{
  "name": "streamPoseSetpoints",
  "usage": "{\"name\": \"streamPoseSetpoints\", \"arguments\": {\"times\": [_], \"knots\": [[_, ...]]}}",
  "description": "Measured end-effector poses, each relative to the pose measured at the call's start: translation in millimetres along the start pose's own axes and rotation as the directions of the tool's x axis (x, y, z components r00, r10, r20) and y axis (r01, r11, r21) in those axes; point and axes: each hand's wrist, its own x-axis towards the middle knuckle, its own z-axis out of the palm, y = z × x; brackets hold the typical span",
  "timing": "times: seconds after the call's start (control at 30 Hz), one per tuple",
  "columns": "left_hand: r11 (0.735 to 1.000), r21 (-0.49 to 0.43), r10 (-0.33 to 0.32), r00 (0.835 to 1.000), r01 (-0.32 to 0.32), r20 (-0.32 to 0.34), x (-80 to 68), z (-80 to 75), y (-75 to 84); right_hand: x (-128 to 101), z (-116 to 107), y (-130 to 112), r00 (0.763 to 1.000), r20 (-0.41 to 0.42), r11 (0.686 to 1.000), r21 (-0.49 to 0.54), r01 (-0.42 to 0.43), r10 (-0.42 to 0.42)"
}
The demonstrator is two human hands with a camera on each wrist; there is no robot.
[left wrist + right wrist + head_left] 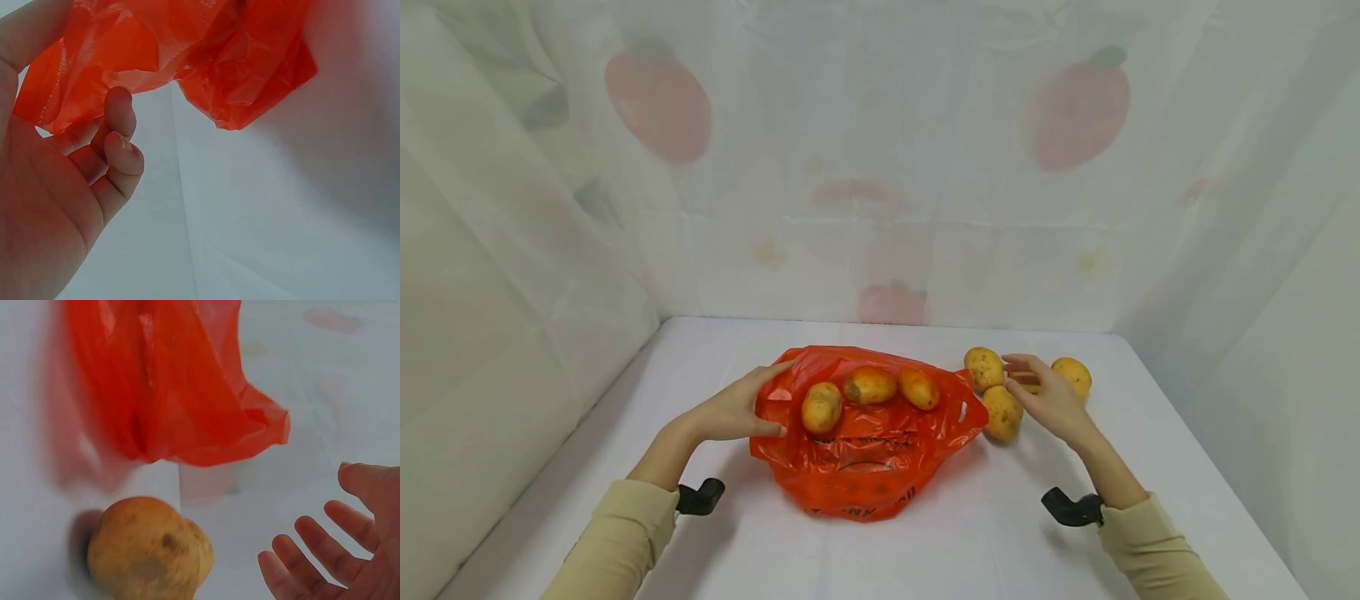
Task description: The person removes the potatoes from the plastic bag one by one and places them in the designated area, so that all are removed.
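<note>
Left hand (737, 410) sits at the left edge of the orange bag (865, 450), thumb and fingers curled onto the plastic. The left wrist view shows the film gathered against the fingertips (119, 112), so that hand looks to be gripping the bag's rim, likely to keep the mouth spread and stop it sliding on the white tabletop (925, 550).

Three potatoes lie in a row on the bag, just above the middle of the frame: one at the left (822, 407), one in the centre (870, 386), one at the right (919, 388). Whether they rest inside the mouth or on top of the plastic, the head view does not settle.

Over to the right hand (1048, 400) — fingers spread and relaxed, holding nothing. The right wrist view confirms an empty palm, fingers (312, 550) loosely fanned. It hovers among the loose potatoes right of centre: one at the upper left of the group (983, 368), one below it (1002, 412) close to the bag's handle cut-out, and a third behind the hand (1072, 376), partly hidden. The two nearer ones lie close together, perhaps touching — in the right wrist view they overlap at the lower left.

Those loose potatoes sit just beside the bag's right edge, within easy reach.
</note>
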Motion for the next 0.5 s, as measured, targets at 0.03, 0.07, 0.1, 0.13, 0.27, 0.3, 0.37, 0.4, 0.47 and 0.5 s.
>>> {"name": "streamPoseSetpoints", "arguments": {"times": [0.03, 0.07, 0.1, 0.13, 0.27, 0.3, 0.37, 0.4, 0.47, 0.5], "knots": [[1.000, 0.001, 0.001, 1.000, -0.001, 0.000, -0.1, 0.1, -0.3, 0, 1, -3, 1.000, 0.003, 1.000, 0.000, 0.003, -0.003], [1.000, 0.002, -0.001, 1.000, 0.001, -0.002, -0.1, 0.1, -0.3, 1, 1, -5, 1.000, 0.005, 1.000, 0.004, 0.009, -0.009], [1.000, 0.000, 0.002, 1.000, -0.002, -0.002, -0.2, 0.1, -0.4, 2, 2, -8, 1.000, 0.008, 1.000, 0.011, 0.016, -0.016], [1.000, 0.001, 0.005, 1.000, -0.005, -0.002, -0.1, 0.2, -0.6, 2, 2, -10, 1.000, 0.009, 0.999, 0.018, 0.027, -0.027], [1.000, 0.003, 0.010, 1.000, -0.010, -0.003, 0.2, 0.3, -1.5, 5, 6, -20, 0.997, 0.017, 0.996, 0.042, 0.075, -0.075], [1.000, 0.002, 0.009, 1.000, -0.009, -0.004, 0.2, 0.4, -1.8, 5, 7, -22, 0.996, 0.021, 0.995, 0.053, 0.082, -0.083], [1.000, 0.007, 0.010, 1.000, -0.010, -0.005, 0.2, 0.6, -2.0, 7, 9, -26, 0.995, 0.029, 0.993, 0.076, 0.089, -0.091], [1.000, 0.009, 0.012, 1.000, -0.012, -0.005, 0.0, 0.6, -2.1, 8, 11, -28, 0.995, 0.035, 0.992, 0.088, 0.090, -0.093], [1.000, 0.008, 0.009, 1.000, -0.009, -0.006, -0.1, 0.6, -1.7, 9, 13, -33, 0.994, 0.042, 0.991, 0.102, 0.092, -0.097], [1.000, 0.007, 0.009, 1.000, -0.009, -0.006, -0.2, 0.6, -1.5, 10, 14, -36, 0.994, 0.047, 0.990, 0.106, 0.091, -0.096]]}}
